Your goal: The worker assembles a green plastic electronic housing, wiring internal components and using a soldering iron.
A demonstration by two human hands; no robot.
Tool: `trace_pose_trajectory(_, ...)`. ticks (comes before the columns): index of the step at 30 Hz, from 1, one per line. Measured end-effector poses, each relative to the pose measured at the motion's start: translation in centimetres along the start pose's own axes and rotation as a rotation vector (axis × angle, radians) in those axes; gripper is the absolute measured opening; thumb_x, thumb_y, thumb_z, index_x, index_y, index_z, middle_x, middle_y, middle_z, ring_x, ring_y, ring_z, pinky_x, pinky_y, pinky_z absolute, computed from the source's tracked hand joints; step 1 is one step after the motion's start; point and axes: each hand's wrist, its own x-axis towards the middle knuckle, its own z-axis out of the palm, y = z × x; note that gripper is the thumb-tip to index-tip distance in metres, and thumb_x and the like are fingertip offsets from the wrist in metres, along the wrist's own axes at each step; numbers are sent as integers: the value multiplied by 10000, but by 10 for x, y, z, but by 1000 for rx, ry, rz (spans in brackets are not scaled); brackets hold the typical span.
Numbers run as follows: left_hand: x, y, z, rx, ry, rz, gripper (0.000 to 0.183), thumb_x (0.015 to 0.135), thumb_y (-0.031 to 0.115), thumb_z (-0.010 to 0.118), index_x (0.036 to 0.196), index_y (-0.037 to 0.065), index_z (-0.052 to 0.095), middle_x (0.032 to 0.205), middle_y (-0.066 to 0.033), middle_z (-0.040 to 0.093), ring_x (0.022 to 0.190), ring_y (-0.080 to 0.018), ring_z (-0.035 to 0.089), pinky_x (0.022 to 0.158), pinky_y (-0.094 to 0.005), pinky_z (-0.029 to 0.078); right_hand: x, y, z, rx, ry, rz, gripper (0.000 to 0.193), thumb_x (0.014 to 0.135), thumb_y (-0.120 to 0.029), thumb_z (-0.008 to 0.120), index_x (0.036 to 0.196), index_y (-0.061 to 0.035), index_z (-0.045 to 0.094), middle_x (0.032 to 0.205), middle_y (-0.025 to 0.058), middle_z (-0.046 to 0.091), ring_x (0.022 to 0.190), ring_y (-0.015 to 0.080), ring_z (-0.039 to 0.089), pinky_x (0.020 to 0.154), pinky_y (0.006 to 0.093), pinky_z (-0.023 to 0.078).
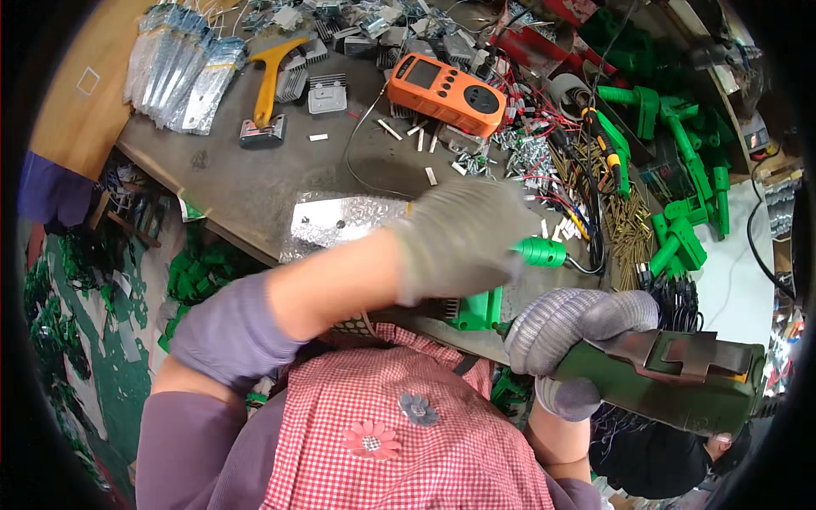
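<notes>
My right hand (574, 333), in a grey knit glove, is wrapped round a dark green power screwdriver (671, 374) with a metal clip on its side. The driver's tip end points left at a green plastic housing (480, 311) by the table's near edge. My left hand (467, 234), gloved too, is smeared by motion above that housing, its fingers hidden. Just right of it, a ribbed green cable sleeve (541, 252) with a black cord sticks out. Partly behind my left forearm lies a bubble-wrapped metal plate (344, 223).
An orange meter (446, 93) lies on the table (212, 170) beyond my hands. A yellow-handled scraper (270, 81), wrapped plates (183, 68) and metal heat sinks (327, 93) are at the far left. Screws (531, 161), a yellow-black screwdriver (602, 140) and green housings (680, 242) crowd the right.
</notes>
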Motion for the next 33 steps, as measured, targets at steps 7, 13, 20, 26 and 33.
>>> trace_pose_trajectory(7,-53,-29,3,6,104,175,747,647,51,745,1350,237,573,1341,-145,563,1086,-362,625,941,-492,493,2,3,5,85,-39,18,449,748,-181,874,985,-35,521,717,117,637,612,218,618,563,348,517)
trace_pose_trajectory(13,-58,-24,9,32,155,97,763,620,62,765,1337,248,578,1325,-127,567,1059,-341,637,934,-480,498,13,0,10,38,103,-141,614,853,-236,795,1265,15,415,529,51,546,381,193,538,361,330,471)
trace_pose_trajectory(20,-61,-24,14,22,187,82,764,603,57,764,1324,238,589,1291,-137,577,946,-349,649,852,-459,518,20,13,15,141,-298,-146,508,911,-349,704,1187,6,468,605,135,613,446,276,584,422,425,510)
trace_pose_trajectory(26,-57,-27,15,39,260,130,721,600,61,759,1293,201,619,1195,-149,600,882,-361,641,778,-458,530,20,18,17,149,-339,-77,502,926,-395,671,1150,10,474,622,170,616,470,305,590,435,460,507)
trace_pose_trajectory(33,-61,-27,17,30,250,119,708,607,57,751,1291,179,616,1233,-143,600,941,-350,641,773,-447,536,33,13,22,125,-271,-73,548,914,-418,674,1176,11,458,611,151,592,463,280,566,422,437,489)
